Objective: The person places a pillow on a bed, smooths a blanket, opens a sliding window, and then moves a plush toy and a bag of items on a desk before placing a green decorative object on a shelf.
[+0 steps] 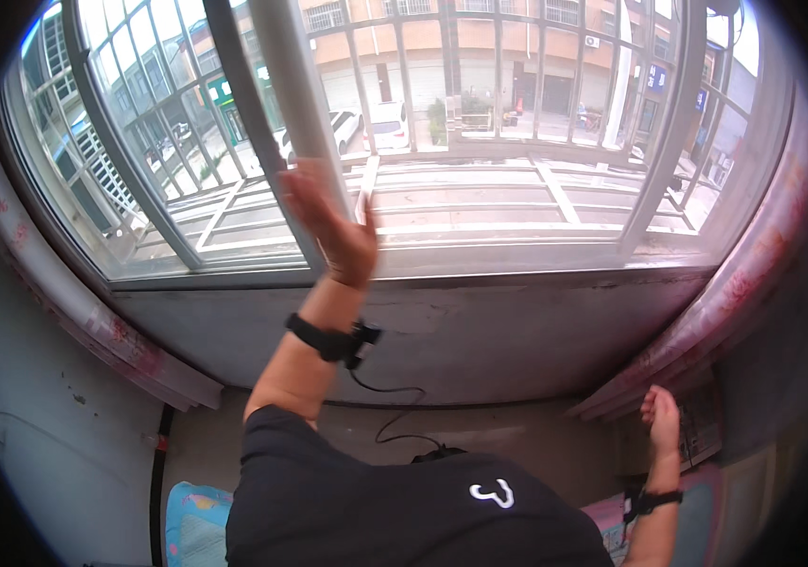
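My left hand (337, 227) is raised at the sliding window, its fingers extended upward against or just in front of the pale upright frame (298, 92). Whether the palm touches the frame cannot be told. It grips nothing that shows. A black strap with a small device (333, 340) is around that wrist, and a black cable (404, 411) runs down from it. Low on the right, my right hand (660, 413) hangs near the curtain, its fingers curled with nothing visible in them. Another black strap (652, 502) circles that wrist.
Floral curtains (127, 344) (716, 312) hang at both sides of the window. Metal security bars (496, 78) stand outside the glass. Below the sill is a grey wall (432, 340). Blue patterned fabric (195, 521) lies at the lower left.
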Available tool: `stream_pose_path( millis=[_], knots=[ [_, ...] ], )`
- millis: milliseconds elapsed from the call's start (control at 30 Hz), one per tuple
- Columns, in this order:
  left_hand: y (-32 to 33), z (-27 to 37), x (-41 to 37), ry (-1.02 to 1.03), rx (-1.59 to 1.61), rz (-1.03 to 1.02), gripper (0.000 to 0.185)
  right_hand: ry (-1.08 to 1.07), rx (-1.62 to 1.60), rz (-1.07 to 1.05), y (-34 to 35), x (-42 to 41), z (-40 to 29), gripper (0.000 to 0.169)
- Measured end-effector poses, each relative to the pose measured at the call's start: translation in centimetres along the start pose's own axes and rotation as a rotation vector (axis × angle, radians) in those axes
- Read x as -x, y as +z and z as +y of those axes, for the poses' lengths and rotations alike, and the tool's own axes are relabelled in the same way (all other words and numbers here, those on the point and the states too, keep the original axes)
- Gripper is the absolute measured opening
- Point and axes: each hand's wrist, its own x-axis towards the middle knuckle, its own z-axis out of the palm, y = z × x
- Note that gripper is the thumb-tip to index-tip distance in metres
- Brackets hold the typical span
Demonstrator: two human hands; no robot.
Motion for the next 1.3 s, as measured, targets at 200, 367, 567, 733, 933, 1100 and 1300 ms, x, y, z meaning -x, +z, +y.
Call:
stream_pose_path(
  millis=[200,367,567,733,933,1100,1300],
  knots=[
    [2.7,-9.4,-3.5,-0.603,0.022,0.051,0.051,-0.301,-0.095,0.051,0.2,-12.7,-9.7,0.027],
    [2.5,-16.5,-2.8,-0.355,-0.052,0.148,0.038,-0.478,0.004,0.23,-0.7,-23.4,-10.9,0.033],
    [-5.4,-16.5,-4.2,-0.447,-0.261,0.091,0.04,-0.615,0.304,0.56,-1.9,-34.7,-11.6,0.048],
    [-9.3,-25.3,-3.3,-0.508,-0.311,0.146,0.036,-0.643,0.334,0.747,-8.8,-37.6,-13.9,0.061],
    [-14.8,-26.8,-3.6,-1.117,-0.056,0.456,0.045,-0.586,-0.304,0.36,-6.2,-35.8,-15.5,0.057],
    [-15.6,-27.1,1.2,-1.04,-0.19,0.205,0.049,-0.359,-0.645,0.098,-2.2,-32.5,-17.8,0.052],
    [-11.8,-23.5,6.3,-0.976,-0.205,0.311,0.042,-0.329,-0.701,-0.245,1.3,-28.7,-19.3,0.059]
  ],
)
